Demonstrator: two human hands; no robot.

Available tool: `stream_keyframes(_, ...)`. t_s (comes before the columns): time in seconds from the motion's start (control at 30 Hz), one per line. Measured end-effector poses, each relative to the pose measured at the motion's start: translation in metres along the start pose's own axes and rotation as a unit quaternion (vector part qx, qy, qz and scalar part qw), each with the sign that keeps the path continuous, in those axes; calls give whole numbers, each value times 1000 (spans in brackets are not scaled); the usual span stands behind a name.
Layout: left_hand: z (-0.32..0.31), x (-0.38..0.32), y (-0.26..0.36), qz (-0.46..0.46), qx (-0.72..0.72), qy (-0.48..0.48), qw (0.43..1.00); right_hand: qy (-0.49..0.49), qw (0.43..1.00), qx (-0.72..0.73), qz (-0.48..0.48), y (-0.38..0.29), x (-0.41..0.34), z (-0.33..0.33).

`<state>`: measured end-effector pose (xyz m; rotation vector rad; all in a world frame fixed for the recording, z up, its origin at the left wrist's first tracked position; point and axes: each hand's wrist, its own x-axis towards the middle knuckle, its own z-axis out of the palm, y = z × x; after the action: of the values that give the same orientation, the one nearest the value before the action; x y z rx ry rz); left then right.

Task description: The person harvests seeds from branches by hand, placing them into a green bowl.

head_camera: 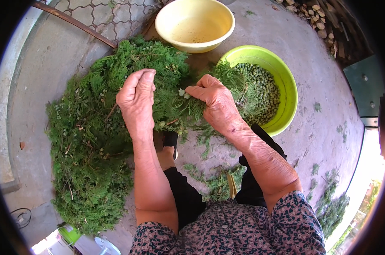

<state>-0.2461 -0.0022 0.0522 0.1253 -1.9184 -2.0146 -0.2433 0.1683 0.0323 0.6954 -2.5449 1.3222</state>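
My right hand (pixel 219 103) pinches a pale green cone (pixel 182 92) between thumb and forefinger, above a leafy conifer sprig (pixel 195 106). My left hand (pixel 136 92) is curled with the thumb pressed on the forefinger, over a big heap of green cone-bearing conifer branches (pixel 93 153). Whatever may be inside that curled hand is hidden. Just right of my right hand stands a lime-green plastic basin (pixel 286 92) with many small green cones (pixel 264 92) in it. Feathery foliage (pixel 232 76) lies over the basin's left side, partly covering the cones.
Beyond the heap stands a pale yellow basin (pixel 197 24) with small debris inside. A rusty metal mesh frame (pixel 84 27) lies at the upper left. Stacked firewood (pixel 321 24) fills the upper right. Loose sprigs (pixel 222 185) litter the concrete floor (pixel 310 105) around my legs.
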Motion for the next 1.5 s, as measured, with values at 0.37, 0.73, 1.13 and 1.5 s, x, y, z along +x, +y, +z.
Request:
stream_keyframes(0.37, 8, -7, -6, 78, 188, -240, 949, -21, 996, 74, 37, 2, 4, -4)
stream_keyframes(0.73, 26, -15, -18, 161, 172, -157, 959, 28, 995, 90, 35, 7, 0, -2)
stream_keyframes(1.13, 31, -22, -19, -162, -88, -43, 982, 43, 990, 99, 89, 0, -3, 2)
stream_keyframes(1.5, 28, 9, -19, -267, -416, 107, 862, -222, 969, -42, 98, 2, -14, 12)
